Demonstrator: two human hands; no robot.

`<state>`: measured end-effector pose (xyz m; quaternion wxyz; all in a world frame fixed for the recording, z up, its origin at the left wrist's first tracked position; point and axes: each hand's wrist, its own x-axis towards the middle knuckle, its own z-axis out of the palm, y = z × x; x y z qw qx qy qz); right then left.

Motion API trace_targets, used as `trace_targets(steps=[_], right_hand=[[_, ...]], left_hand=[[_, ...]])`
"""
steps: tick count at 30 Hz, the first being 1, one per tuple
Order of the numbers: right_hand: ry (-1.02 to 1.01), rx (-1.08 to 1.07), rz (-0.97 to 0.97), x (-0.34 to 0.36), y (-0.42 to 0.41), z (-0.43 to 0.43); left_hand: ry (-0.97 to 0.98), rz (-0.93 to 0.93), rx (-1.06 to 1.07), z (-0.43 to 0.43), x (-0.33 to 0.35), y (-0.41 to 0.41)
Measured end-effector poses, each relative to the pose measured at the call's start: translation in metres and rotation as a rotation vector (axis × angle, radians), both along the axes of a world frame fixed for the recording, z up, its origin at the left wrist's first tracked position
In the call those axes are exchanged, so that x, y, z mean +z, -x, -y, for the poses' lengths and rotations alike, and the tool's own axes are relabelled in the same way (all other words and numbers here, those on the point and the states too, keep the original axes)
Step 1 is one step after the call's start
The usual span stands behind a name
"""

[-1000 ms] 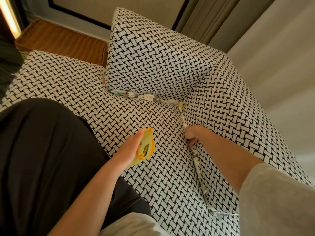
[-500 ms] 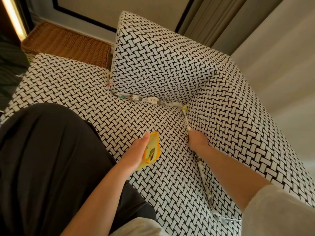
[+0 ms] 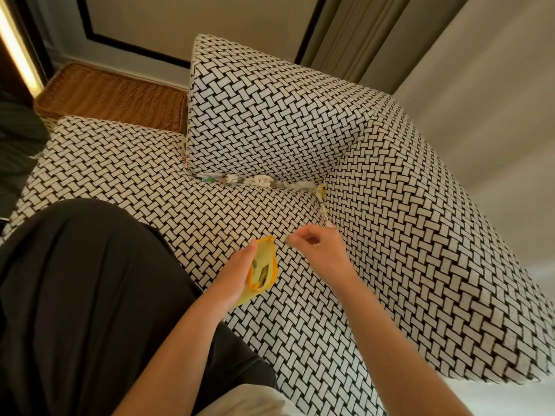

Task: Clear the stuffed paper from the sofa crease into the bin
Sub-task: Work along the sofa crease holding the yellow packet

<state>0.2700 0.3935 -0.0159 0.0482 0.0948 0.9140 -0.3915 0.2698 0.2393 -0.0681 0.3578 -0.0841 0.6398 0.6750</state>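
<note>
Crumpled paper scraps are stuffed along the crease between the black-and-white woven sofa seat and the back cushion, and more run down the side crease. My left hand holds a small yellow pouch, its mouth open with scraps inside. My right hand hovers just right of the pouch mouth, fingers pinched on a tiny grey scrap.
The sofa arm rises on the right, the back cushion behind. A brown wicker basket stands past the seat's far edge. My dark-trousered leg covers the lower left. Curtains hang at upper right.
My right hand has come out of the side crease and moved left to the pouch mouth, pinching a scrap. The pouch has barely moved.
</note>
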Motion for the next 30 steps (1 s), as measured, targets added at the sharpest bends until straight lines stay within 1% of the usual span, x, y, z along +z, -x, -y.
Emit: trace_targets(steps=[2,6,8,10,11,13,17,18,20,24,27,30], right_hand=[[0.144,0.063,0.008,0.005,-0.011,0.018],[0.152,0.135,-0.012,-0.004,-0.02,0.033],[0.199,0.077,-0.011,-0.01,-0.022,0.026],[0.219,-0.032,0.009,-0.018,-0.023,0.009],[0.189,-0.091,0.027,-0.024,-0.022,-0.003],[0.055,-0.194,0.088,-0.039,-0.02,-0.031],[-0.363,-0.299,0.202,-0.063,-0.019,-0.081],[-0.436,-0.315,0.22,-0.066,-0.018,-0.088],[-0.526,-0.319,0.246,-0.07,-0.015,-0.093],[-0.716,-0.262,0.294,-0.076,-0.006,-0.087],[-0.783,-0.252,0.352,-0.075,0.001,-0.086],[-0.822,-0.233,0.359,-0.072,0.008,-0.086]], left_hand=[[-0.007,-0.014,0.009,0.0,0.001,-0.001],[-0.047,-0.017,0.027,-0.001,0.009,-0.003],[-0.016,-0.006,0.013,-0.001,0.01,-0.003],[0.051,0.005,0.003,-0.001,0.011,-0.003],[0.077,0.004,-0.003,-0.001,0.01,-0.003],[0.095,-0.007,-0.014,-0.001,0.012,-0.003],[0.106,-0.015,-0.015,-0.001,0.013,-0.002],[0.113,-0.022,-0.015,-0.001,0.012,-0.002],[0.125,-0.027,-0.013,-0.001,0.01,-0.002],[0.111,-0.015,-0.008,-0.002,0.009,-0.002],[0.08,-0.015,-0.002,-0.001,0.006,0.0],[0.06,-0.02,-0.014,0.0,0.005,0.0]])
